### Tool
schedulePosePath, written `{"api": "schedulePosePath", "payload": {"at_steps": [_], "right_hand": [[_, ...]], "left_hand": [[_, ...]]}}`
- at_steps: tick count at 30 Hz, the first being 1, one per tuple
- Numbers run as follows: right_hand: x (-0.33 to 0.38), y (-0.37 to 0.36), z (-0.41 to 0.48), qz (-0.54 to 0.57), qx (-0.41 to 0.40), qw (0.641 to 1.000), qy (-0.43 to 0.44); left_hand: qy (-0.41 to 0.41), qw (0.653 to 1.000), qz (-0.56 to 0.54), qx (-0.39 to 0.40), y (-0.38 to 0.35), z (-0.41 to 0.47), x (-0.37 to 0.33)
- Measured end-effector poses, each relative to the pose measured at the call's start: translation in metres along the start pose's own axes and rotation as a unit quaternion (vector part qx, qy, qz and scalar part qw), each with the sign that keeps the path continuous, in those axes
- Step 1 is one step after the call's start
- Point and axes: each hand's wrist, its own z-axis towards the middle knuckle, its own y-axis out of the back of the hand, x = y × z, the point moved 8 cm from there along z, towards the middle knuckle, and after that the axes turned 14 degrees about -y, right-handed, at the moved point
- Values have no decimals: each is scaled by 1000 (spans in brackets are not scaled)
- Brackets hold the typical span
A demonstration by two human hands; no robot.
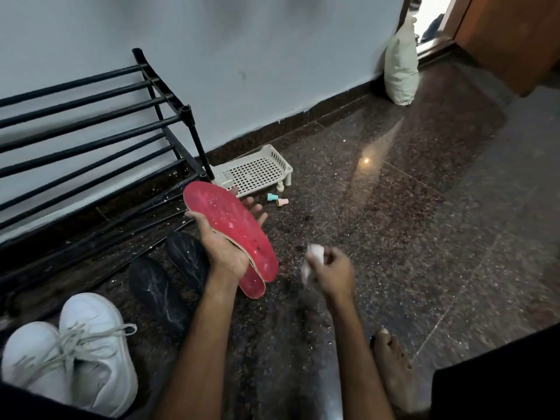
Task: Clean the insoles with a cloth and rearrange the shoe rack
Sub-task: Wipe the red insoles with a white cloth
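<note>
Gripping two red insoles [231, 215] in your left hand [224, 253] above the floor [394, 207], beside the rack [91, 122], you are clutching what looks like a blurred white cloth [315, 253] in your curled right hand [338, 274].

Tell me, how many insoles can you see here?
4. Two red insoles are stacked in the left hand, the lower one peeking out. Two black insoles lie on the floor beside the shoe rack. Others may be hidden inside the white shoes.
</note>
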Motion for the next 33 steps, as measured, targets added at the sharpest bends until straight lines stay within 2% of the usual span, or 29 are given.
{"api": "schedulePosePath", "payload": {"at_steps": [1,3,4,5,6,7,8,9,10,11,12,13,15,16,17,19,20,22,23,25,26,27,28,29,30,31,33], "right_hand": [[27,-5,-6,102,61,993,12],[77,-19,-26,256,206,944,24],[89,-28,-34,275,257,926,13],[86,-37,-38,236,280,931,2],[73,-43,-38,141,262,955,3],[54,-43,-31,-18,194,980,24],[38,-36,-24,-158,97,981,50],[28,-22,-18,-225,1,972,63],[27,-6,-17,-211,-58,973,72],[34,7,-17,-147,-80,982,91],[47,14,-20,-72,-60,989,116],[65,13,-23,5,9,991,131],[101,-10,-37,120,192,965,130],[114,-24,-46,128,241,954,125],[119,-36,-51,94,249,955,134],[106,-40,-43,-49,159,974,157],[95,-26,-33,-121,57,979,155],[72,14,-18,-207,-118,965,111],[67,32,-16,-215,-162,957,105],[72,45,-13,-137,-161,970,122],[84,40,-15,-54,-104,984,137],[98,26,-19,36,-5,989,141],[109,8,-25,89,90,983,135],[119,-9,-31,84,142,976,141],[123,-20,-33,17,134,978,161],[122,-23,-28,-66,82,978,177],[109,4,-10,-160,-87,969,166]], "left_hand": [[4,1000,6,-7,0,-2,1],[11,1000,25,-14,-3,-5,3],[14,999,34,-22,-5,-6,3],[20,998,49,-28,-6,-7,3],[25,998,57,-29,-6,-7,5],[32,997,70,-23,-8,-8,7],[31,996,88,-15,-10,-9,8],[34,994,107,-7,-10,-9,10],[41,992,121,4,-9,-9,13],[53,989,134,13,-9,-11,17],[63,987,149,20,-8,-13,22],[79,984,160,28,-10,-17,27],[121,978,167,36,-15,-25,38],[132,978,160,33,-17,-28,43],[137,978,153,25,-19,-30,45],[153,974,169,7,-18,-33,50],[162,969,186,11,-16,-32,54],[170,962,209,40,-13,-31,58],[173,959,218,52,-12,-32,59],[185,951,240,66,-10,-36,62],[195,946,246,76,-13,-39,64],[201,945,243,83,-16,-41,66],[202,949,227,83,-19,-43,69],[202,954,207,73,-20,-43,71],[206,958,189,60,-22,-44,71],[207,959,184,57,-23,-44,71],[201,952,216,84,-19,-42,71]]}}
